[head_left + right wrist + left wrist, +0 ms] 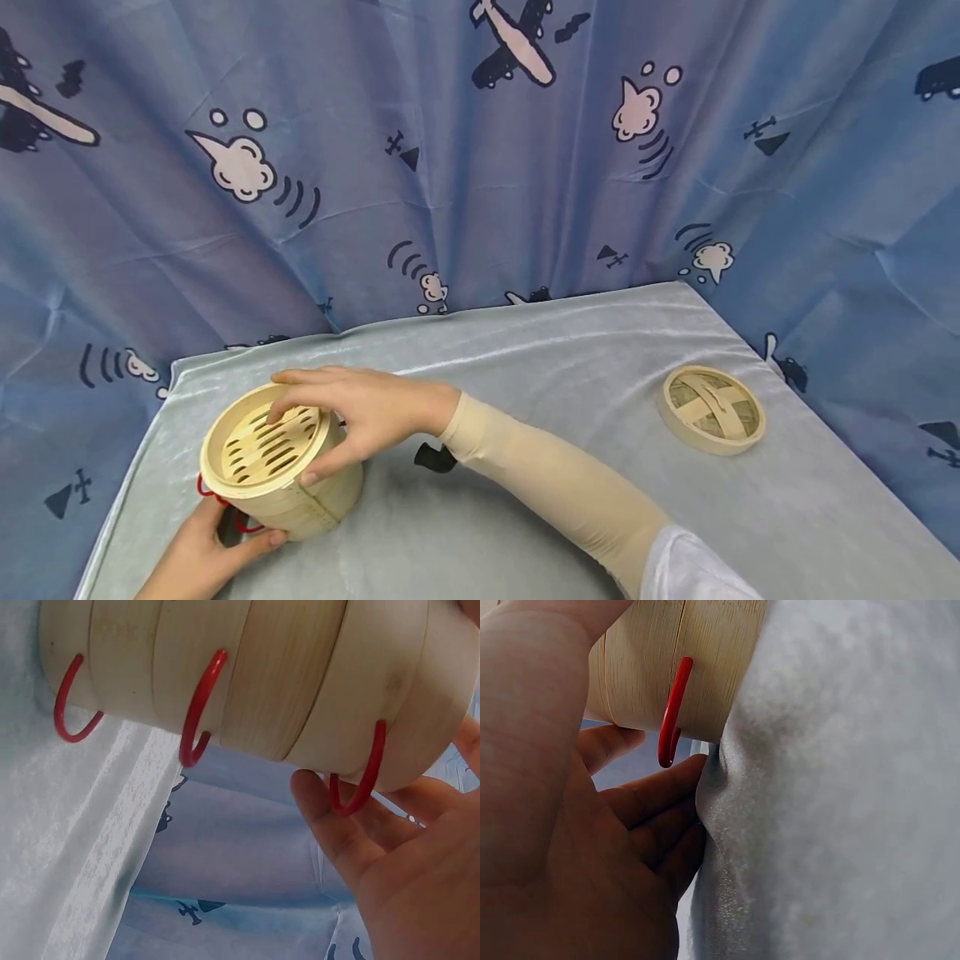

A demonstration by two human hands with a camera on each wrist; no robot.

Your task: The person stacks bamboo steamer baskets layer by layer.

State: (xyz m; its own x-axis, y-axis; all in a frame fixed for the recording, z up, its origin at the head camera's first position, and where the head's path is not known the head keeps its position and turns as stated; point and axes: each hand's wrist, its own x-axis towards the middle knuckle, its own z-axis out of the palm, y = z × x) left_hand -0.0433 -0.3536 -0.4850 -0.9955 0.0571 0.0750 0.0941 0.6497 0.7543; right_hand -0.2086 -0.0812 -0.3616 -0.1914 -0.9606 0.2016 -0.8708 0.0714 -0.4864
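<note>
A stack of round bamboo steamer baskets [330, 492] stands at the left of the table, its slatted top basket [232, 417] uncovered. My right hand [367, 408] spans the top basket, thumb on the near side and fingers over the far rim. In the right wrist view its fingers curl behind the top tier, beside one of three red loops [201, 709]. Low on the stack's left side, my left hand [198, 546] grips it with the thumb in front. In the left wrist view its other fingers [660, 791] bend near the bottom edge, close to the cloth.
A round bamboo lid [716, 408] with a woven strap lies on the right of the table. Grey velvety cloth [510, 533] covers the table. Behind it hangs a blue curtain [510, 200] printed with planes. A black piece [435, 457] shows under my right wrist.
</note>
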